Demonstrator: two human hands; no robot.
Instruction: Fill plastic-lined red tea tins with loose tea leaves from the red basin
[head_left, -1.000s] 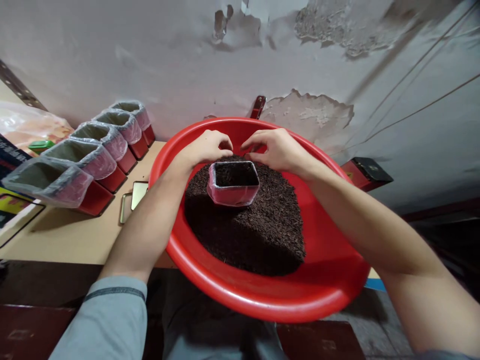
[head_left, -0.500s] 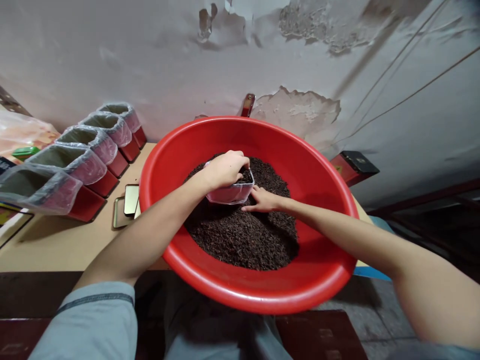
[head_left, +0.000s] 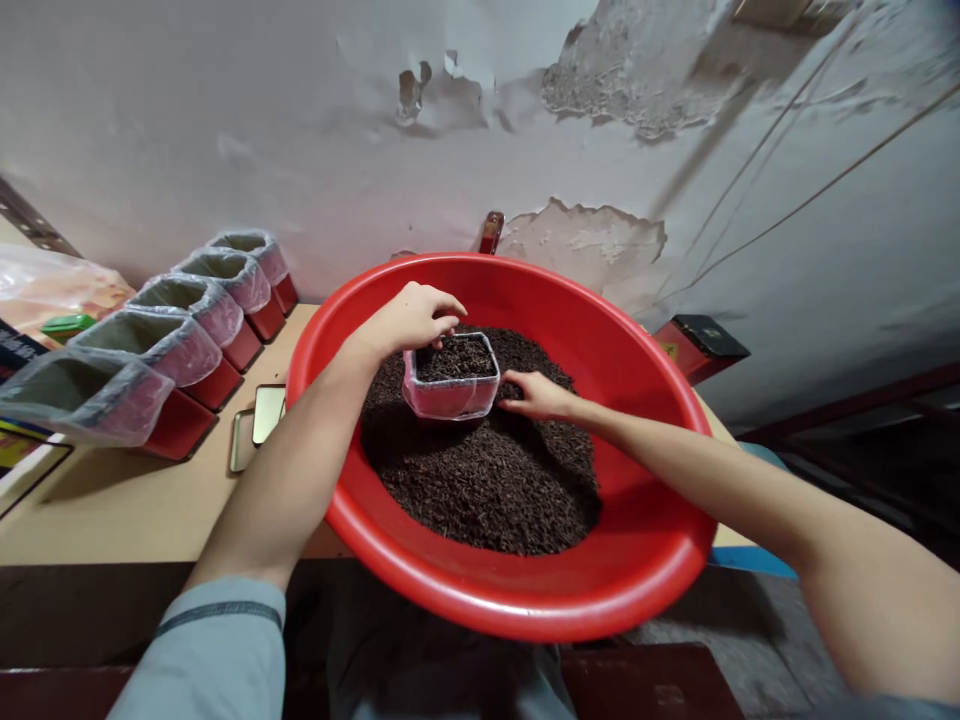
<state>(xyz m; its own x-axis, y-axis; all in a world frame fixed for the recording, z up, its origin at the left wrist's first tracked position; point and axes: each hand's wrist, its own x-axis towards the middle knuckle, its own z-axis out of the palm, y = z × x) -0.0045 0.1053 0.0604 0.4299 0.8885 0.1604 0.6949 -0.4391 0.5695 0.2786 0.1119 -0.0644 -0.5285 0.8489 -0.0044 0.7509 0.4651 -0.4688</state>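
Note:
A box lined with clear plastic [head_left: 452, 402] stands in the large red basin [head_left: 517, 605], filled nearly to its rim with dark, dry, tea-like leaves. A heap of the same dark leaves [head_left: 480, 495] surrounds it on the basin floor. Over the box's back left corner is my left hand [head_left: 416, 318], loosely bent, with its fingers apart and nothing visible in them. My right hand [head_left: 540, 396] rests low on the heap at the box's right side. Its thumb and fingers are apart, with dark leaves showing between them; the fingertips are partly hard to make out.
Several red boxes with plastic liners [head_left: 180, 345] stand in a row on the table [head_left: 120, 515] at left. Small tin lids [head_left: 268, 412] lie beside the basin. A closed red box with a black top [head_left: 701, 345] is at right. A peeling wall [head_left: 300, 130] rises behind.
My left hand has lifted off the leaves in the box and moved left, uncovering its top. My right hand stays beside the box, its fingers more curled. The view has shifted slightly.

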